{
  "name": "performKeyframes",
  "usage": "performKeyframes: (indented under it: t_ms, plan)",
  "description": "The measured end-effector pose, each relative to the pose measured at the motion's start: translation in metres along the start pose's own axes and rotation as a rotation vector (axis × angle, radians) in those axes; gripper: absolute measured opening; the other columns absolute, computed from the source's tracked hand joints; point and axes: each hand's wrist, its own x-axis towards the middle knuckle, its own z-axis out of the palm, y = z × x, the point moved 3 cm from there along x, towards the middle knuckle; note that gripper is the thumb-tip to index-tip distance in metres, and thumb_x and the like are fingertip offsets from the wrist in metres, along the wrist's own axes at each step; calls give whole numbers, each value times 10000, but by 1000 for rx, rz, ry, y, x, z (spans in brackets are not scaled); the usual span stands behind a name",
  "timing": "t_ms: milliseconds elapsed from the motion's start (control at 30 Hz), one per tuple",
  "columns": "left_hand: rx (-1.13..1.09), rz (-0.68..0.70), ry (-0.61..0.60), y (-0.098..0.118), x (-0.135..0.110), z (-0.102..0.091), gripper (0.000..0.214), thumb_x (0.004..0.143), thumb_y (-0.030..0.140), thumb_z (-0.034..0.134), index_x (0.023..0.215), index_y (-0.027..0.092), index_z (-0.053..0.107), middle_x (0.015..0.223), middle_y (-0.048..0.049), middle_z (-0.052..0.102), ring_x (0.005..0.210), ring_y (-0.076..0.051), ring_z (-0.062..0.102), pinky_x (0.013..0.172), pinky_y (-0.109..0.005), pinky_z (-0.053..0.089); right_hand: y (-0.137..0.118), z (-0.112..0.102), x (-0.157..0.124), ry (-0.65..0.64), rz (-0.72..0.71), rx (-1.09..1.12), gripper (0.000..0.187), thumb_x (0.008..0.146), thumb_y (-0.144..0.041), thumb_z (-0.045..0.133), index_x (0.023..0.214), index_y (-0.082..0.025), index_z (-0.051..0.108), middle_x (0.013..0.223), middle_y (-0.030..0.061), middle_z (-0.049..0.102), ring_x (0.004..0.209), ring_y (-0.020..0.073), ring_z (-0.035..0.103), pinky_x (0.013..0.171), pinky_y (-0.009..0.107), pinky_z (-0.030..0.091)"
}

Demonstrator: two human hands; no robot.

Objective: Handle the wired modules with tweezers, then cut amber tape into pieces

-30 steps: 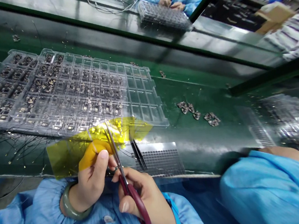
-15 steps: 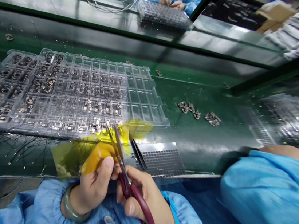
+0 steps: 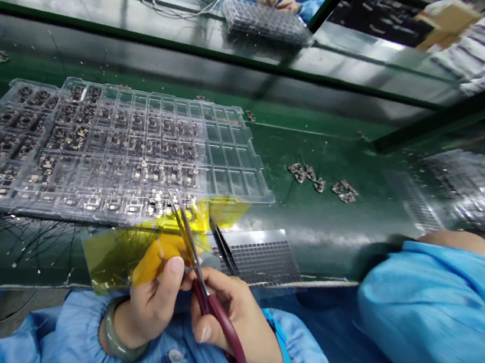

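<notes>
The left hand (image 3: 151, 300), wearing a smooth jade bangle (image 3: 116, 329), pinches a glossy translucent amber film (image 3: 118, 257), while the right hand (image 3: 229, 320), just beside it, grips red-handled scissors (image 3: 221, 327), steel blades at the film, below a clear ribbed plastic tray (image 3: 229, 147) on the green bench (image 3: 321, 236).

Plastic tray (image 3: 229, 147) on the workbench (image 3: 343, 234), loose parts (image 3: 308, 176) to its right

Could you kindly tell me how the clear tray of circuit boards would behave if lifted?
The tray is probably light for its size, being thin clear plastic, and may flex if lifted by one corner. The boards seem to sit loose in open pockets, so tilting could spill them.
</notes>
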Motion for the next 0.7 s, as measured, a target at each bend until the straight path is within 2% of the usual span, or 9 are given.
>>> performKeyframes:
  t_ms: [133,267,367,633,700]
  plan:
    - [-28,7,-16,-2,0,1,265,992,262,440,874,228,675,761,-16,691,758,-148,684,741,-241,519,0,0,0,16,-8,15,663,555,-692,809,883,-141,639,551,-37,533,484,96,416,480,233,336]
    - [-47,-15,-13,-4,-1,0,275,991,271,442,847,215,670,757,-27,695,742,-157,677,736,-261,522,0,0,1,35,-2,3,607,523,-613,871,845,-148,651,532,-53,519,472,83,389,467,225,317]
    - [-55,-22,-5,-5,-2,-1,262,991,264,442,879,215,674,787,-45,709,764,-169,679,703,-266,525,1,0,1,19,-20,8,624,543,-653,840,852,-148,643,528,-51,516,462,84,386,454,227,308]
    - [-31,68,-114,1,2,-1,247,994,239,415,944,220,657,842,-38,711,823,-161,671,829,-264,515,-3,0,4,0,-59,31,689,576,-732,767,899,-140,629,550,-32,554,470,93,433,461,222,329]
    - [-37,85,-99,0,3,-1,231,988,224,429,993,231,660,898,-34,719,850,-154,664,845,-248,511,-4,1,5,3,-63,32,678,578,-723,773,887,-136,635,548,-32,555,473,91,436,462,217,333]
